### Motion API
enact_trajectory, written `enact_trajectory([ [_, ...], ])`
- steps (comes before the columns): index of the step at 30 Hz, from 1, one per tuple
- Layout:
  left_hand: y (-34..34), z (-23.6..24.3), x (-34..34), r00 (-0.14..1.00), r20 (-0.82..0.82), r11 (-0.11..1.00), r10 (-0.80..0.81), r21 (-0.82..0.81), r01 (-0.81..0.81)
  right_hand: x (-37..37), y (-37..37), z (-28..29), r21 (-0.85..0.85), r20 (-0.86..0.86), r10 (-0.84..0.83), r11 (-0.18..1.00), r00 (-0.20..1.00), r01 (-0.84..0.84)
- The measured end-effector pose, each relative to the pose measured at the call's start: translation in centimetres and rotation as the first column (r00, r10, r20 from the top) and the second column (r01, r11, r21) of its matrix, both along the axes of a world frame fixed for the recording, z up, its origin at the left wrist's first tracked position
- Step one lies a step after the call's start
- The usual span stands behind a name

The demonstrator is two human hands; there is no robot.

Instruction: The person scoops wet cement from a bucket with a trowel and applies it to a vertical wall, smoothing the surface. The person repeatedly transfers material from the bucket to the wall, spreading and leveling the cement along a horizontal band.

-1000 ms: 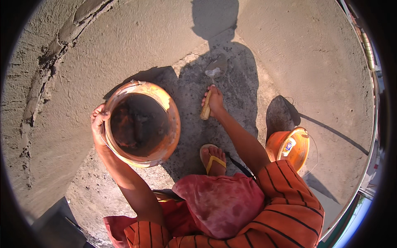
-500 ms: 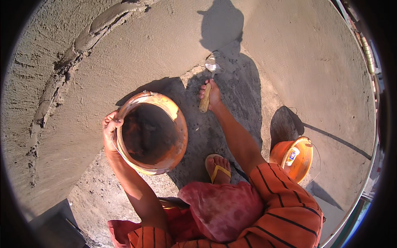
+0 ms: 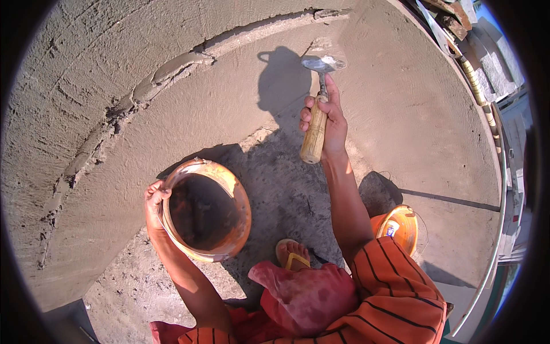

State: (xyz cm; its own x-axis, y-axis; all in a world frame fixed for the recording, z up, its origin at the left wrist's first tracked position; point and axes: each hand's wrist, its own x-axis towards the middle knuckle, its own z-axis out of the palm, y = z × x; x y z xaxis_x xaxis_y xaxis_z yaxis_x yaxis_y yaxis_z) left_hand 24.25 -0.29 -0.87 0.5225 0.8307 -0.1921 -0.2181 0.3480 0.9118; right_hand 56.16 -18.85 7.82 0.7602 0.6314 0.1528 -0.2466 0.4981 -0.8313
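Note:
My left hand [image 3: 154, 198] grips the rim of a round orange pan [image 3: 220, 183], held tilted above the sandy ground; its dark inside looks empty. My right hand [image 3: 327, 123] is closed on the wooden handle of a trowel [image 3: 316, 114], stretched out forward. The trowel's metal blade [image 3: 323, 62] lies on the grey cement floor beside a shadow of my head. My foot in a yellow sandal [image 3: 292, 255] shows below the pan.
A ridge of wet mortar [image 3: 172, 69] curves along the foot of the plastered wall [image 3: 74, 86] at left and top. An orange bucket [image 3: 401, 226] stands by my right side. Railing and rubble [image 3: 487, 103] line the right edge.
My right hand has reached farther forward with the trowel, its blade now on the floor. The pan in my left hand has come lower and closer to me.

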Motion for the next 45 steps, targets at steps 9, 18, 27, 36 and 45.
enact_trajectory([
  [9, -0.6, 0.5, 0.5, 0.998, 0.033, 0.997, 0.055, -0.062, -0.053, 1.6, 2.8, 8.5, -0.058, 0.123, 0.062, 0.997, 0.990, -0.055],
  [18, -1.3, 2.0, 2.0, 0.996, 0.069, 0.992, 0.065, -0.111, -0.057, -0.3, 7.1, 12.5, -0.063, 0.210, 0.007, 0.998, 0.978, 0.006],
  [27, 0.9, -1.8, 0.2, 0.999, 0.039, 0.987, -0.015, -0.162, 0.021, -6.1, 4.6, 8.0, -0.048, 0.389, 0.111, 0.994, 0.915, -0.100],
  [36, 0.2, -0.3, -0.9, 0.991, 0.066, 0.984, -0.113, -0.128, 0.121, -6.5, -6.8, -2.9, -0.954, 0.254, 0.852, 0.300, 0.457, -0.028],
  [45, -0.5, 1.8, 2.1, 0.965, -0.081, 0.968, -0.251, -0.043, 0.248, -10.4, -2.3, -6.3, -0.874, 0.399, 0.906, 0.422, -0.139, 0.242],
])
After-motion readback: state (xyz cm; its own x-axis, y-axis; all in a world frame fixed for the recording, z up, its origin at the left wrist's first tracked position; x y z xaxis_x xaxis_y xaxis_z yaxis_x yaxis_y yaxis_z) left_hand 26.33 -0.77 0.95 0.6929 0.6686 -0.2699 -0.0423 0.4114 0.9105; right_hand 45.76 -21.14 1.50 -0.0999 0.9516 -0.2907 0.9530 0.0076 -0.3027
